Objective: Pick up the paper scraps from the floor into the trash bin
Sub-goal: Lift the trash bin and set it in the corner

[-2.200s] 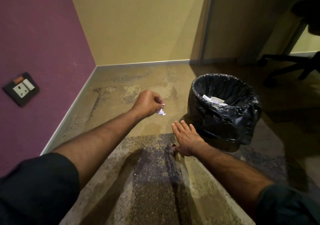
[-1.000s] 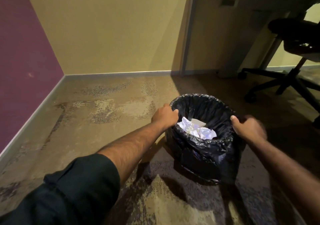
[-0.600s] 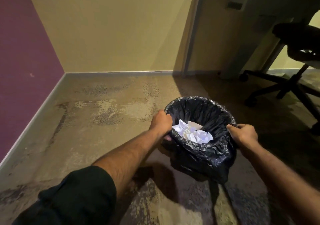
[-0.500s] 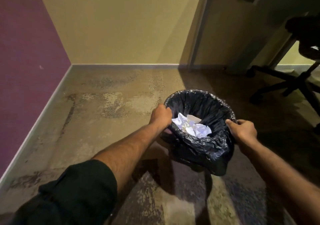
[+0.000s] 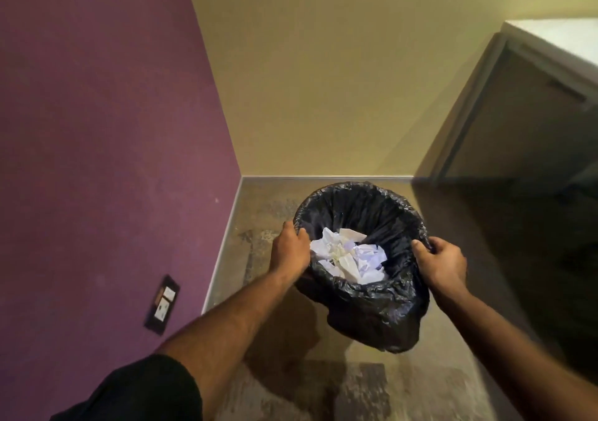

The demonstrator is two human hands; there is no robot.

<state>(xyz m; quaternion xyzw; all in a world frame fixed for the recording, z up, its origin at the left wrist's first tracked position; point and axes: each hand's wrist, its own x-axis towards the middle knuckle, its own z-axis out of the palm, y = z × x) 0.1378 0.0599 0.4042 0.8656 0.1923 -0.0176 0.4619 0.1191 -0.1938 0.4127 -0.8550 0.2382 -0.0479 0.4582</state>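
The trash bin (image 5: 372,310), lined with a black plastic bag, hangs in the air above the floor, tilted toward me. My left hand (image 5: 289,250) grips its left rim and my right hand (image 5: 441,265) grips its right rim. Crumpled white paper scraps (image 5: 348,258) lie inside the bin. No scraps show on the visible floor.
A purple wall with a power socket (image 5: 161,304) runs along the left. A yellow wall closes the far side. A dark desk or cabinet (image 5: 517,161) stands at the right. Mottled brown floor (image 5: 356,388) lies below the bin.
The left hand dropped its scrap, then both hands took the bin's rim. The bin has risen off the floor, and the view has swung higher and toward the left wall.
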